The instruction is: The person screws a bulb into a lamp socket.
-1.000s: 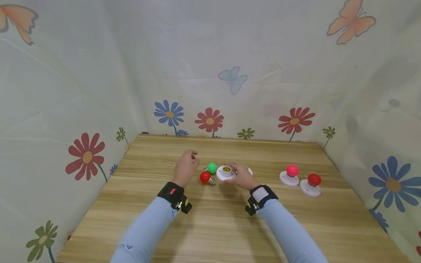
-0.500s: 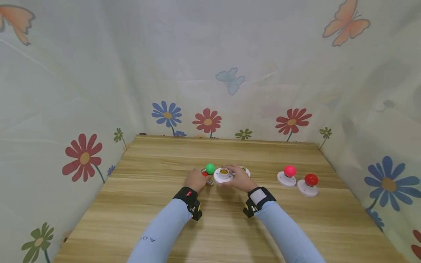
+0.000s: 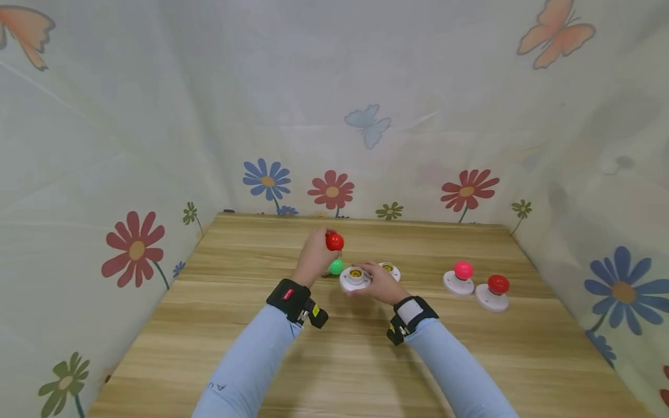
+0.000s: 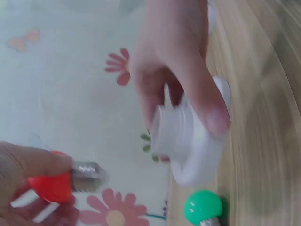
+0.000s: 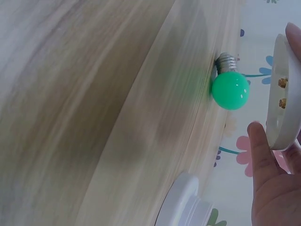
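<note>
My left hand pinches a red light bulb by its globe, raised above the table. In the left wrist view the bulb's metal screw base points toward the lamp socket. My right hand grips that white round lamp socket by its base, with the brass-lined opening facing up. Its underside, with two brass screws, shows in the right wrist view, held off the table. Below the red bulb a green light bulb lies on its side on the wood.
Another white socket stands on the table just behind my right hand. Farther right are two sockets with bulbs fitted, one pink and one red. A flowered cloth hangs behind the wooden table.
My left hand came in to the red bulb beside the green one, took hold of it and lifted it up and back. The right hand keeps its grip on the socket, almost still.
</note>
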`<action>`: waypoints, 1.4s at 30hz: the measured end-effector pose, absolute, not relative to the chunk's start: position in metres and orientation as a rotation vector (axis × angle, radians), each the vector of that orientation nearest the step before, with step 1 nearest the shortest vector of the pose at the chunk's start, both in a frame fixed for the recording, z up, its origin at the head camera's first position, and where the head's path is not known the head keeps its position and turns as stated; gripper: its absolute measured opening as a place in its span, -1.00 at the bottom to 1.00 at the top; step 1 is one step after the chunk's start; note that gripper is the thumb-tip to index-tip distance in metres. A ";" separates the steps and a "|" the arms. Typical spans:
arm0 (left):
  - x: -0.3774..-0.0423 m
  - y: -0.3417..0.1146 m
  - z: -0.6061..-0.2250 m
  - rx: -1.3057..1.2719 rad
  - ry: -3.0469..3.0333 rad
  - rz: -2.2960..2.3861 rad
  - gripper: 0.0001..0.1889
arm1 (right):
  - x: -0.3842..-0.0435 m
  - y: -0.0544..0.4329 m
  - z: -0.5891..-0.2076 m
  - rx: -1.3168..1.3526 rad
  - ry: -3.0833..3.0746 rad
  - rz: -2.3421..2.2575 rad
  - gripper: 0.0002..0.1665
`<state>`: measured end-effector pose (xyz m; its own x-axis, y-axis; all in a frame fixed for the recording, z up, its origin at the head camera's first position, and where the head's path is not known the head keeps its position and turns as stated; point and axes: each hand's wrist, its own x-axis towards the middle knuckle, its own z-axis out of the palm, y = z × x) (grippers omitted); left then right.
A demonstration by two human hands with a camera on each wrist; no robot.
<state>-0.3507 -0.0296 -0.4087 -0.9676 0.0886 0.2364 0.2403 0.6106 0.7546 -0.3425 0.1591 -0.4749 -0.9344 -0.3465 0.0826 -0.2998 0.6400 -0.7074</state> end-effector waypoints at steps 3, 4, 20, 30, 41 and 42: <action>-0.342 -0.019 -0.398 -0.519 -2.538 -1.307 -0.42 | -0.344 0.158 -0.475 -0.541 2.782 -1.195 -0.10; -0.339 -0.017 -0.398 -0.585 -2.521 -1.282 -0.41 | -0.345 0.158 -0.475 -0.544 2.789 -1.187 -0.10; -0.342 -0.009 -0.452 -0.856 -2.667 -1.024 -0.43 | -0.344 0.162 -0.482 -0.641 2.768 -1.321 -0.20; -0.339 -0.007 -0.429 -0.642 -2.708 -1.009 -0.26 | -0.344 0.164 -0.481 -0.605 2.741 -1.340 -0.31; -0.334 0.001 -0.428 -0.583 -2.804 -0.770 -0.44 | -0.345 0.164 -0.485 -0.685 2.737 -1.342 -0.34; -0.334 0.001 -0.428 -0.581 -2.804 -0.775 -0.45 | -0.345 0.164 -0.485 -0.677 2.740 -1.339 -0.34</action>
